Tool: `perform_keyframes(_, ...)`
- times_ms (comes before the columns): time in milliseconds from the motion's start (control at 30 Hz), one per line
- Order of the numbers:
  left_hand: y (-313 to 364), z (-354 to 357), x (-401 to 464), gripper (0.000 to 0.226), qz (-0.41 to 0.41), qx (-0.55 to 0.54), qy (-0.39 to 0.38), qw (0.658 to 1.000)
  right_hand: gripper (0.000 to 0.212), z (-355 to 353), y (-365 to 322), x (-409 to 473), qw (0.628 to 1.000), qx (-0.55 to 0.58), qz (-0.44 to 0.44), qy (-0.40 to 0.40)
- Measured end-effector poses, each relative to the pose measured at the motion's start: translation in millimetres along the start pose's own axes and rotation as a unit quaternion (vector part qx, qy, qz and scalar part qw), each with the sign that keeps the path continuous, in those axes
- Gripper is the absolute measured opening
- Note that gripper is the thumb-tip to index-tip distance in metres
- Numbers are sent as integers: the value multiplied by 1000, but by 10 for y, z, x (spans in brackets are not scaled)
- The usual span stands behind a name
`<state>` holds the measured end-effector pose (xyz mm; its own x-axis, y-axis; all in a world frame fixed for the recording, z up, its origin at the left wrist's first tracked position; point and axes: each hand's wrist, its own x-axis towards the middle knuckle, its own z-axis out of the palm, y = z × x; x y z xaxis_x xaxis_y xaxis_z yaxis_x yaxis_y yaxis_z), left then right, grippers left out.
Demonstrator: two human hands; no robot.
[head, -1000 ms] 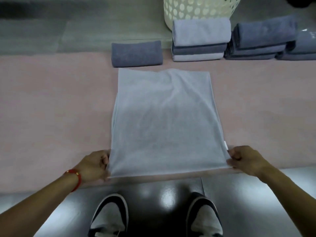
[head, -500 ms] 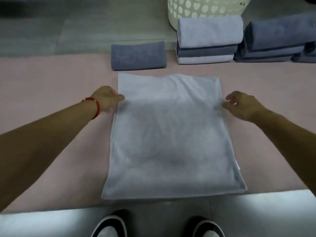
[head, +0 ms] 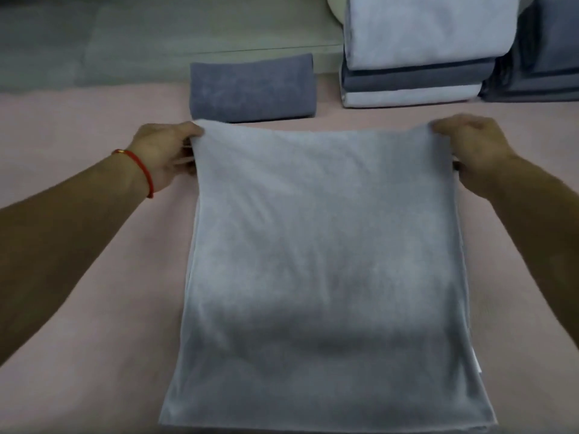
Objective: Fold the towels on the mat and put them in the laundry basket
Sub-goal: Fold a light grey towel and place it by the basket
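Head camera looks down on a pale grey towel (head: pixel 326 261) that lies spread on the pink mat (head: pixel 87 308), its long side running from near to far. The left hand (head: pixel 163 153) pinches the far left corner of this towel, the thumb on top and the fingers curled under the edge. The right hand (head: pixel 473 148) grips the far right corner in the same way, fingers curled over the cloth. The far edge between both hands is a little raised from the mat, and the near part lies flat. A red bracelet (head: pixel 142 172) is on the left wrist.

Just beyond the raised edge, a folded dark grey towel (head: pixel 252 87) rests at the far border of the mat. To the far right stands a stack of folded towels (head: pixel 416 54), pale and dark layers, and beside it, at the right edge of the view, a second dark stack (head: pixel 545 57). Behind the first stack only a small cream part of the laundry basket (head: pixel 335 7) shows.
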<state>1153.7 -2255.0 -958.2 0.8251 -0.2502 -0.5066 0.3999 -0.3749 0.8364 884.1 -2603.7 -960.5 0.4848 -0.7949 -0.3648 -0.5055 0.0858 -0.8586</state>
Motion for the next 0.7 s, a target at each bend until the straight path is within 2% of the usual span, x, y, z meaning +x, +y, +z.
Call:
perform_keyframes(33,-6,-63,0,18,12,-36,-8,999,14,-63,-4,-28,998,59,-14,-18)
perform_keyframes(100,-46,-161,-1,15,27,-74,-21,997,9,-171,13,-83,991,108,-48,-55)
perform_keyframes(167,-130,-218,51,19,18,-48,-15,999,6,-207,35,-115,990,107,-67,-68)
perform_keyframes(233,-185,-228,123,24,1,-6,-5,1000,13,-174,50,-120,991,102,-44,-75)
perform_keyframes(400,-24,-133,193,42,-22,43,-20,999,37,10,34,-45,999,25,8,-46)
perform_keyframes(467,13,-88,233,39,-19,64,-20,998,42,81,4,41,999,-4,31,-28)
perform_keyframes(600,-15,-62,326,29,-12,68,19,997,41,161,-76,184,998,-57,33,-14)
perform_keyframes(700,-90,-126,358,30,-13,34,27,999,26,211,-134,256,997,-64,26,-23)
